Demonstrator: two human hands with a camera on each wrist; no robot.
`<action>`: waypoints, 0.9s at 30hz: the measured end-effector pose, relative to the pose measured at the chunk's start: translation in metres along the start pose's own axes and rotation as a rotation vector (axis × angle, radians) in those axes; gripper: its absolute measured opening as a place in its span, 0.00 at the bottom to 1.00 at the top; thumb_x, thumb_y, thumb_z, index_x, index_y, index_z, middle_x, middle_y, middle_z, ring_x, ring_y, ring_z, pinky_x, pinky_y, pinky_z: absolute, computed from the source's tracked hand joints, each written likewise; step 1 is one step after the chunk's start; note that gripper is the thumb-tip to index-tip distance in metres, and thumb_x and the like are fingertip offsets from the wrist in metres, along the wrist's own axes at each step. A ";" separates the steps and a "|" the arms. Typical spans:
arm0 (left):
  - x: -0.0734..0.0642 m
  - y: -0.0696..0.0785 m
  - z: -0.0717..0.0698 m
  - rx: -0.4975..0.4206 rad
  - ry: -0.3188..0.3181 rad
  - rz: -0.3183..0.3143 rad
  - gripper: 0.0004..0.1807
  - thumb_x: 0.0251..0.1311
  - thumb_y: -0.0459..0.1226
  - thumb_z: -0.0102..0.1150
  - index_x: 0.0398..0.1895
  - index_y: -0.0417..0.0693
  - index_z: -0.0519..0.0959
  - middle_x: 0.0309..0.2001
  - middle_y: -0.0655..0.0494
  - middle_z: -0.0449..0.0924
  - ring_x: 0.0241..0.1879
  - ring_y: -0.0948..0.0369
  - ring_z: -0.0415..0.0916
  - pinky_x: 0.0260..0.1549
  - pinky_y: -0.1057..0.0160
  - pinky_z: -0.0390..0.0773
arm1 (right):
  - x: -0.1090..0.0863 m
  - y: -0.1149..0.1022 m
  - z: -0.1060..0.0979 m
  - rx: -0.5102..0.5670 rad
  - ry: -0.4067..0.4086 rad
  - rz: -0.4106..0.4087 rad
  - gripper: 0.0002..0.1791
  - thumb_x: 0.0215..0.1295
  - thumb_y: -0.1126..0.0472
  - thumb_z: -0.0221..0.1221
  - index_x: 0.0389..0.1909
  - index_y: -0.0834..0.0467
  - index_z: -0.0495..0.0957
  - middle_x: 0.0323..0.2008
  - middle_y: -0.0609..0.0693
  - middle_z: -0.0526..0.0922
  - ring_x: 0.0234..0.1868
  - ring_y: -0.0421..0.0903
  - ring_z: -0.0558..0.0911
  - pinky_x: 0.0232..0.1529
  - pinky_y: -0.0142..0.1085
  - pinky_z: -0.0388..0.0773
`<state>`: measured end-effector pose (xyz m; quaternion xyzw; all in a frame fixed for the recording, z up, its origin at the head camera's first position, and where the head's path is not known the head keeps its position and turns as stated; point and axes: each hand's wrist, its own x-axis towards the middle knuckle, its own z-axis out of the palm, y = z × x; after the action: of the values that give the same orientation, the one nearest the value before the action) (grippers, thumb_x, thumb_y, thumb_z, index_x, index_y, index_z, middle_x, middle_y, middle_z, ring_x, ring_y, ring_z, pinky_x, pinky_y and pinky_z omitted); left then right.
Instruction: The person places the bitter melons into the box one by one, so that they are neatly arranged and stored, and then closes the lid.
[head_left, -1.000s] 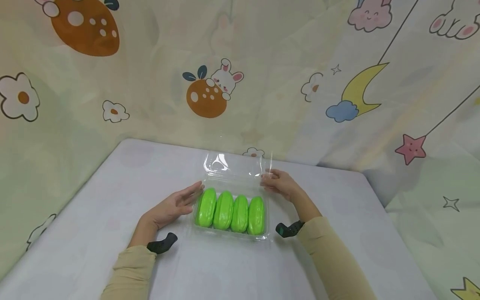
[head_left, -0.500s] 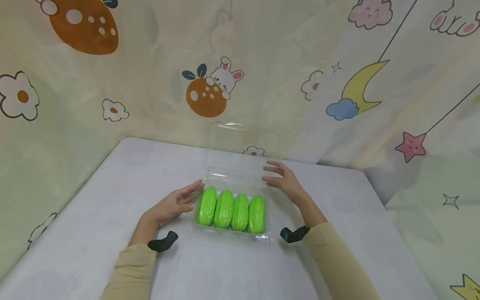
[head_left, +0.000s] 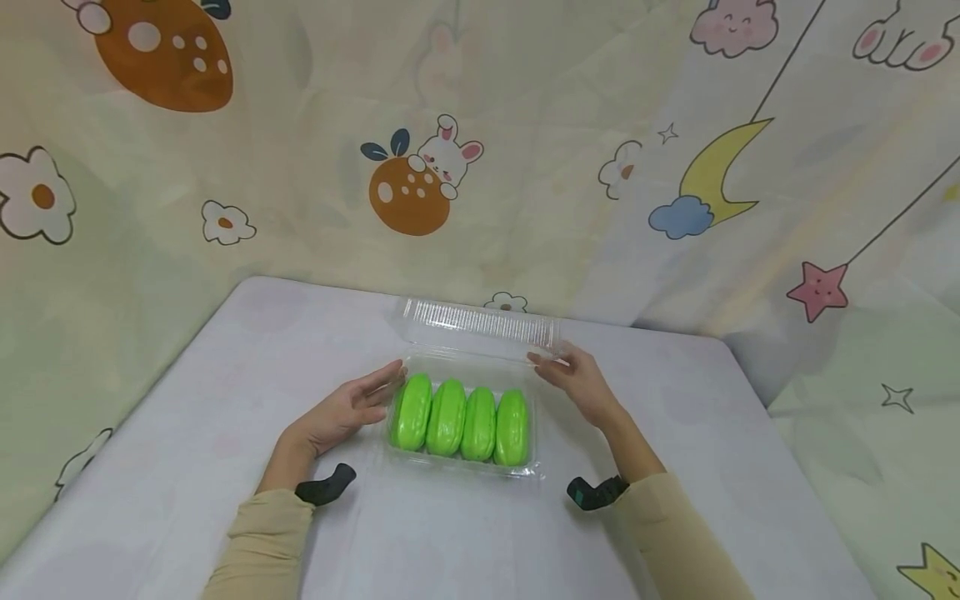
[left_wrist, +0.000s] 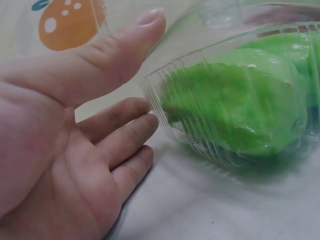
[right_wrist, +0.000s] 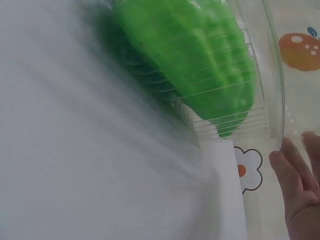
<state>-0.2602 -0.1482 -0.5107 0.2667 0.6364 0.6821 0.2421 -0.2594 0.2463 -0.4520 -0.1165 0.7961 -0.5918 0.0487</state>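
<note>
A clear plastic clamshell box (head_left: 465, 471) lies on the table with its ribbed lid (head_left: 480, 323) tipped back away from the person. Inside, several glossy green oblong pieces (head_left: 447, 419), lightly ridged, stand side by side in a row. My left hand (head_left: 348, 412) is at the box's left side; in the left wrist view its fingers (left_wrist: 127, 137) are extended, tips right at the ribbed wall, thumb raised. By the hinge and the lid's near right corner is my right hand (head_left: 581, 385), fingers spread and loosely bent; in the right wrist view its fingertips overlap the clear plastic edge.
The white-covered table (head_left: 420, 542) extends around the box on every side. Close behind its far edge hangs a cloth backdrop (head_left: 525, 208) printed with rabbits, flowers and a moon. A black wrist camera (head_left: 326, 486) is strapped at each sleeve.
The lid has swung from upright to tipped back behind the box. My right hand left its side, rose a little, then came down at the lid's corner. The left hand stays put.
</note>
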 end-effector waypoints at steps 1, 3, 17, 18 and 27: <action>0.000 0.000 0.000 0.010 0.002 -0.006 0.41 0.63 0.29 0.54 0.76 0.51 0.47 0.76 0.48 0.42 0.75 0.47 0.38 0.61 0.77 0.58 | -0.003 0.000 0.000 0.003 -0.002 -0.001 0.25 0.67 0.64 0.55 0.65 0.54 0.67 0.66 0.54 0.69 0.64 0.51 0.73 0.57 0.34 0.74; 0.000 -0.001 0.000 0.044 0.012 -0.021 0.39 0.66 0.31 0.52 0.76 0.52 0.47 0.76 0.48 0.43 0.75 0.48 0.39 0.66 0.69 0.56 | -0.008 0.001 0.001 0.001 -0.002 0.003 0.25 0.68 0.63 0.54 0.67 0.52 0.66 0.67 0.52 0.68 0.66 0.50 0.70 0.59 0.34 0.73; 0.005 0.007 0.001 -0.066 0.144 -0.147 0.36 0.71 0.59 0.29 0.73 0.46 0.56 0.73 0.52 0.55 0.73 0.55 0.51 0.70 0.55 0.53 | -0.036 0.010 0.011 0.071 -0.084 0.019 0.31 0.73 0.47 0.45 0.74 0.45 0.52 0.75 0.40 0.49 0.76 0.48 0.46 0.71 0.53 0.51; 0.005 0.009 0.002 -0.057 0.150 -0.160 0.35 0.72 0.58 0.29 0.73 0.48 0.55 0.73 0.51 0.55 0.73 0.54 0.51 0.71 0.53 0.51 | -0.037 0.011 0.012 0.058 -0.083 0.021 0.30 0.73 0.48 0.46 0.73 0.44 0.53 0.75 0.40 0.49 0.76 0.49 0.48 0.70 0.54 0.53; 0.007 0.021 0.005 0.001 0.178 -0.196 0.31 0.72 0.52 0.37 0.75 0.56 0.50 0.72 0.44 0.56 0.71 0.48 0.55 0.71 0.47 0.48 | -0.042 0.015 0.018 0.009 -0.054 0.069 0.28 0.74 0.53 0.47 0.71 0.34 0.55 0.75 0.40 0.51 0.70 0.55 0.64 0.63 0.53 0.66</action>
<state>-0.2620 -0.1414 -0.4891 0.1419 0.6786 0.6758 0.2502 -0.2170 0.2440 -0.4745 -0.1044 0.7954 -0.5901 0.0910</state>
